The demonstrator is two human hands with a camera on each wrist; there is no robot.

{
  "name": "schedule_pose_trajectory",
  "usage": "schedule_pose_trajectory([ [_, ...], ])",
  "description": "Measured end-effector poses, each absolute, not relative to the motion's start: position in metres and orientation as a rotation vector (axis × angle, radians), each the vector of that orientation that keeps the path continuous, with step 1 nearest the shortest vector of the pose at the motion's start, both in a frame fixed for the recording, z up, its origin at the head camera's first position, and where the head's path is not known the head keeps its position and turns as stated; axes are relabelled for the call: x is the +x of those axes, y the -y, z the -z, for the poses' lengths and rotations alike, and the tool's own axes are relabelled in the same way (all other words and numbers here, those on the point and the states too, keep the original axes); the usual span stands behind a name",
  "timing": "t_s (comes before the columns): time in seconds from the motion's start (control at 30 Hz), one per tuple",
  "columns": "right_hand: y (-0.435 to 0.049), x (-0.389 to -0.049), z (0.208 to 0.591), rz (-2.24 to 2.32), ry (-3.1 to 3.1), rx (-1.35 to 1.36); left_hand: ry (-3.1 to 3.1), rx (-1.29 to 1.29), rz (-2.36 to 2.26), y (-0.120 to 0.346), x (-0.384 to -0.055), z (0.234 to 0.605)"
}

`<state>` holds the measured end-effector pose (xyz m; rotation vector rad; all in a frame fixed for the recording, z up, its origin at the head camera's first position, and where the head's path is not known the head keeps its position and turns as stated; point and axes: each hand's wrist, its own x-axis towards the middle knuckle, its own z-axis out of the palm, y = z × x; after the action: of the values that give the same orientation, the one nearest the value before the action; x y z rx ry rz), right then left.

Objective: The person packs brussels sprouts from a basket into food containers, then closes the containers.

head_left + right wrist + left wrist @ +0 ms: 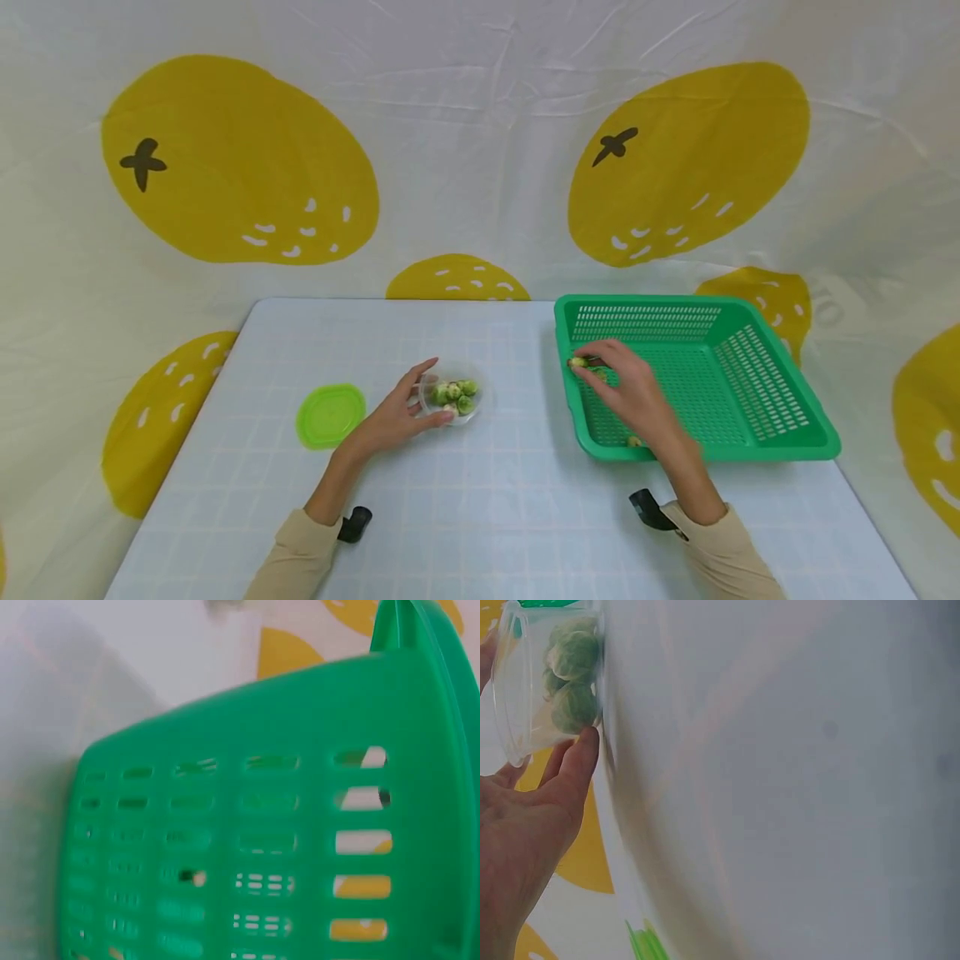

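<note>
At the middle of the table stands a small clear plastic tub (480, 407) with several Brussels sprouts (454, 391) inside. My left hand (395, 419) holds the tub from its left side, thumb on the near side and fingers on the far side. The left wrist view shows a fingertip touching the tub (517, 694) near its base. Over the left end of the green basket (787, 452), my right hand (636, 393) pinches a Brussels sprout (577, 362) between thumb and fingers. In the right wrist view the basket wall (225, 712) hides this hand.
A bright green lid (331, 416) lies on the table left of the tub. A sprout (634, 441) sits at the basket's near edge, and another (601, 376) lies below the right hand. Behind the table (480, 517) hangs a cloth with yellow fruit prints.
</note>
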<state>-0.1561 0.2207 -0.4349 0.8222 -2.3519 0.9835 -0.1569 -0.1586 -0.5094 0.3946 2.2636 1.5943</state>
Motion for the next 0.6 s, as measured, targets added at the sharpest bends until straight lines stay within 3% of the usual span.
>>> schedule_pose_trajectory([
  [0.6,-0.168,-0.159,0.432,-1.161,2.418,0.819,-2.265,0.387,-1.585,0.158,-0.157,0.506],
])
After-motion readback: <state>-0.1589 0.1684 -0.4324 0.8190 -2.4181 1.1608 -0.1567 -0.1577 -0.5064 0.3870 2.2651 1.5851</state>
